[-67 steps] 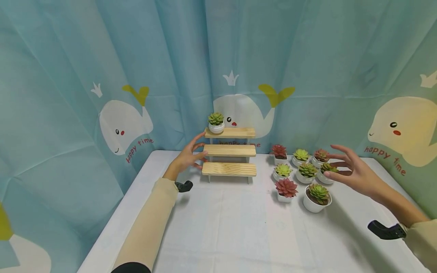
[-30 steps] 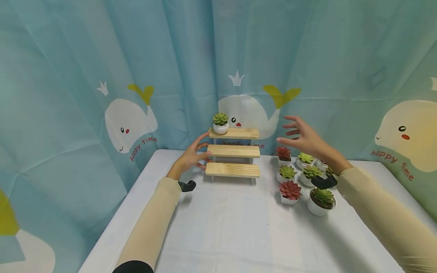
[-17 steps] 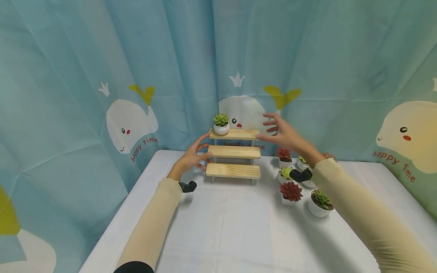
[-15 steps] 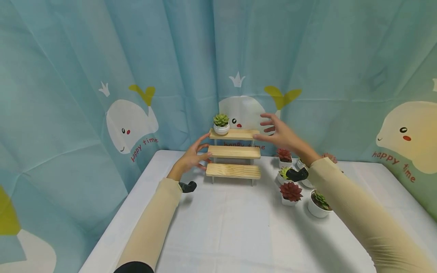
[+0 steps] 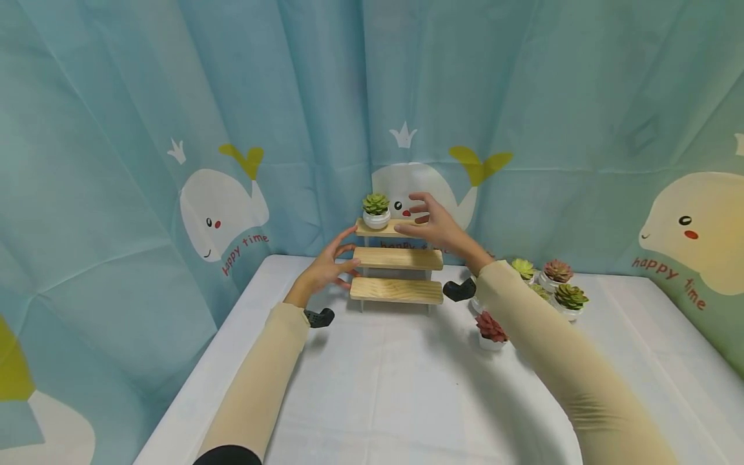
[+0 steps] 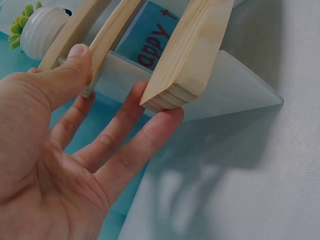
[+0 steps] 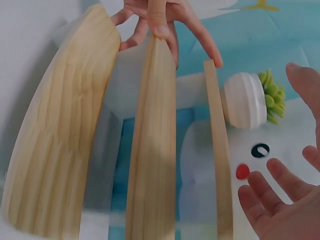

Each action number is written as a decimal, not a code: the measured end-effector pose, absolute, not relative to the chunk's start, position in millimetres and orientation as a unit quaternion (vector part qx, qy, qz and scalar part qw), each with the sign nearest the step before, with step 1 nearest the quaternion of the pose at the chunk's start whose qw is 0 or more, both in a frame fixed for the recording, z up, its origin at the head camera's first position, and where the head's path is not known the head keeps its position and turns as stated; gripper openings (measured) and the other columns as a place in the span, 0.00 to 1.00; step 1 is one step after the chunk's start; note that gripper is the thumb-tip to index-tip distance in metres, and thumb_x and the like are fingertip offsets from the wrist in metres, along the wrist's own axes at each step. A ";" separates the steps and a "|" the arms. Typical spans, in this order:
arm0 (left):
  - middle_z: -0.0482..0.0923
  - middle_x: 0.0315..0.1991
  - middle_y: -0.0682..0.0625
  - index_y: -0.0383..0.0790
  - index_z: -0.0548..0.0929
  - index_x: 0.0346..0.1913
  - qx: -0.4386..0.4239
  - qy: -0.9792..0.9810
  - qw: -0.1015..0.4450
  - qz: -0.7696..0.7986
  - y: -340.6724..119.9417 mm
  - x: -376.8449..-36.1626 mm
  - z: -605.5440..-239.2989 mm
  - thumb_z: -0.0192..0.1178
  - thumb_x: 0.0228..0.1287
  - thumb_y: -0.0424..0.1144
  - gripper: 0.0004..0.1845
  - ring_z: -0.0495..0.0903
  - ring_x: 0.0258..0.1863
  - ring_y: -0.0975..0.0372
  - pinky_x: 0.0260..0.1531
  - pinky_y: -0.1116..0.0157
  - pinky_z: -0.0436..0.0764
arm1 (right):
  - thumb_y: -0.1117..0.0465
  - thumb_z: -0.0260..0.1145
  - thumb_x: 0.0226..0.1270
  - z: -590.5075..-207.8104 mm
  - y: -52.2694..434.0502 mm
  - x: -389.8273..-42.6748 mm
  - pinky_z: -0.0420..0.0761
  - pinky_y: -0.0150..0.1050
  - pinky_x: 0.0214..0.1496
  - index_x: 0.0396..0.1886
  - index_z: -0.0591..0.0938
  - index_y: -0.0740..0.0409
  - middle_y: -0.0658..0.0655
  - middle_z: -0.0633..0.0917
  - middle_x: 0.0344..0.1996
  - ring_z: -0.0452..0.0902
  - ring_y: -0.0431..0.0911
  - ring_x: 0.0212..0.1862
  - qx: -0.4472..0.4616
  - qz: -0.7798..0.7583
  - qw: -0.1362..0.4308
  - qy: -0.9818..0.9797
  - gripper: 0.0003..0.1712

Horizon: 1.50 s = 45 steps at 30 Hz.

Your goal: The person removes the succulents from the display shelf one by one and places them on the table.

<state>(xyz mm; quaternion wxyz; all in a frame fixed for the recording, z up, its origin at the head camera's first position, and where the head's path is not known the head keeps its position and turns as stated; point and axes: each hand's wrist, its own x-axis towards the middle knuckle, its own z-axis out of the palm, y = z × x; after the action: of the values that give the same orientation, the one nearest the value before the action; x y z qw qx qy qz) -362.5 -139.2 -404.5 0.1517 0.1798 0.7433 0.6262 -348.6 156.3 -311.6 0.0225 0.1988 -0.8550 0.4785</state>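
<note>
Wooden three-step stand (image 5: 396, 258) sits at the table's (image 5: 407, 387) back edge, left hand (image 5: 325, 265) bracing its left end, fingers straight against the boards. Right hand (image 5: 433, 223) hovers spread over the top step, seemingly just short of the green succulent pot (image 5: 375, 210) there.

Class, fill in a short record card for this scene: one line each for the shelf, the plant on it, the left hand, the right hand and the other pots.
Shelf: three-step wooden shelf on the white table
Plant on shelf: green succulent pot at the left end of the top step
Left hand: left hand with fingers straight against the shelf's left end
Right hand: right hand open above the top step, holding nothing
Other pots: cluster of succulent pots on the table right of the shelf
</note>
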 end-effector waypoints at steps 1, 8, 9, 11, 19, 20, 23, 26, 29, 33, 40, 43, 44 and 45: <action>0.51 0.81 0.42 0.72 0.51 0.81 0.181 0.743 0.151 0.626 -139.2 -362.7 -404.9 0.63 0.75 0.39 0.43 0.86 0.45 0.46 0.39 0.44 0.88 | 0.47 0.75 0.67 -312.3 153.2 -349.8 0.76 0.60 0.66 0.80 0.59 0.52 0.66 0.72 0.70 0.71 0.61 0.69 0.197 0.481 0.023 -0.854 0.50; 0.51 0.81 0.41 0.72 0.52 0.81 0.184 0.738 0.154 0.630 -137.0 -363.6 -405.4 0.63 0.75 0.38 0.43 0.87 0.44 0.47 0.37 0.44 0.88 | 0.50 0.75 0.67 -315.5 140.0 -357.7 0.77 0.58 0.65 0.79 0.61 0.52 0.67 0.71 0.69 0.72 0.61 0.67 0.184 0.496 0.031 -0.848 0.48; 0.50 0.81 0.40 0.72 0.52 0.81 0.185 0.738 0.154 0.631 -136.6 -363.6 -405.1 0.63 0.75 0.39 0.43 0.86 0.44 0.47 0.37 0.44 0.88 | 0.50 0.75 0.67 -315.9 138.8 -359.0 0.77 0.58 0.65 0.79 0.61 0.52 0.67 0.72 0.69 0.72 0.61 0.67 0.181 0.498 0.032 -0.848 0.47; 0.50 0.81 0.39 0.71 0.51 0.82 0.187 0.738 0.153 0.630 -136.0 -363.8 -404.8 0.63 0.75 0.38 0.43 0.86 0.44 0.46 0.37 0.45 0.88 | 0.50 0.75 0.67 -316.8 136.9 -361.3 0.77 0.57 0.65 0.79 0.61 0.52 0.66 0.72 0.68 0.73 0.60 0.66 0.174 0.501 0.033 -0.847 0.47; 0.50 0.81 0.41 0.73 0.52 0.81 0.179 0.745 0.151 0.625 -136.1 -362.4 -402.6 0.63 0.75 0.38 0.44 0.87 0.44 0.46 0.37 0.45 0.88 | 0.50 0.75 0.67 -321.5 127.2 -367.7 0.79 0.56 0.63 0.78 0.62 0.54 0.66 0.74 0.67 0.75 0.62 0.65 0.170 0.496 0.037 -0.851 0.46; 0.51 0.81 0.40 0.73 0.52 0.81 0.179 0.744 0.151 0.625 -136.3 -362.3 -402.7 0.63 0.75 0.38 0.44 0.86 0.44 0.46 0.37 0.45 0.88 | 0.50 0.75 0.67 -322.2 125.7 -368.2 0.79 0.56 0.63 0.78 0.62 0.55 0.66 0.74 0.67 0.75 0.62 0.64 0.168 0.498 0.036 -0.850 0.46; 0.51 0.81 0.40 0.72 0.51 0.81 0.183 0.743 0.152 0.626 -136.4 -362.0 -403.2 0.62 0.75 0.38 0.43 0.86 0.46 0.44 0.37 0.44 0.88 | 0.51 0.75 0.67 -324.2 121.4 -369.2 0.80 0.56 0.62 0.77 0.63 0.55 0.66 0.74 0.66 0.75 0.61 0.64 0.164 0.504 0.033 -0.848 0.45; 0.51 0.81 0.41 0.73 0.52 0.81 0.184 0.741 0.152 0.628 -136.4 -361.5 -404.1 0.62 0.75 0.38 0.43 0.85 0.47 0.42 0.37 0.44 0.88 | 0.51 0.76 0.66 -327.2 117.5 -371.7 0.80 0.55 0.62 0.76 0.63 0.56 0.66 0.75 0.66 0.76 0.60 0.64 0.162 0.507 0.033 -0.846 0.46; 0.51 0.81 0.41 0.73 0.51 0.81 0.184 0.741 0.152 0.628 -136.5 -360.8 -404.6 0.62 0.75 0.37 0.43 0.86 0.47 0.43 0.37 0.44 0.88 | 0.51 0.76 0.66 -330.2 113.4 -374.2 0.80 0.54 0.62 0.76 0.63 0.57 0.66 0.76 0.65 0.76 0.58 0.63 0.159 0.501 0.039 -0.850 0.46; 0.51 0.81 0.41 0.73 0.52 0.81 0.182 0.740 0.152 0.629 -136.2 -360.6 -404.7 0.62 0.75 0.38 0.43 0.86 0.45 0.44 0.36 0.45 0.88 | 0.49 0.77 0.65 -332.7 108.3 -377.0 0.80 0.53 0.62 0.76 0.64 0.59 0.65 0.77 0.63 0.76 0.57 0.63 0.148 0.488 0.048 -0.859 0.47; 0.53 0.80 0.41 0.72 0.52 0.81 0.183 0.741 0.148 0.629 -136.4 -360.3 -404.9 0.63 0.75 0.38 0.43 0.85 0.47 0.42 0.36 0.45 0.88 | 0.46 0.75 0.66 -332.6 102.8 -378.4 0.79 0.53 0.62 0.75 0.66 0.58 0.64 0.80 0.61 0.78 0.56 0.61 0.136 0.461 0.051 -0.875 0.45; 0.53 0.80 0.41 0.70 0.51 0.82 0.188 0.742 0.147 0.627 -137.3 -360.7 -405.8 0.62 0.76 0.38 0.43 0.84 0.49 0.39 0.36 0.44 0.88 | 0.46 0.74 0.67 -332.4 101.3 -378.1 0.78 0.53 0.63 0.74 0.67 0.59 0.63 0.81 0.61 0.78 0.55 0.61 0.138 0.452 0.050 -0.880 0.43; 0.53 0.80 0.41 0.71 0.51 0.82 0.189 0.742 0.147 0.626 -137.4 -360.8 -406.1 0.62 0.76 0.38 0.43 0.84 0.49 0.38 0.36 0.44 0.88 | 0.46 0.74 0.67 -332.2 100.9 -377.9 0.77 0.53 0.64 0.74 0.67 0.59 0.63 0.82 0.61 0.78 0.55 0.61 0.138 0.451 0.051 -0.880 0.43; 0.53 0.80 0.41 0.71 0.51 0.82 0.189 0.742 0.148 0.626 -137.6 -360.7 -406.2 0.62 0.76 0.38 0.43 0.84 0.50 0.38 0.37 0.44 0.88 | 0.46 0.73 0.68 -332.1 100.5 -377.6 0.77 0.53 0.64 0.74 0.68 0.59 0.63 0.82 0.60 0.78 0.55 0.61 0.137 0.448 0.052 -0.882 0.43</action>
<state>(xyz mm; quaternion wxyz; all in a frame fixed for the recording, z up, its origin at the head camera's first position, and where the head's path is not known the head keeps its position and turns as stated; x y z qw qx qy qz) -360.7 -137.6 -406.2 0.1476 0.1889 0.7417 0.6264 -377.6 100.5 -332.1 0.0515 0.1368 -0.8819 0.4482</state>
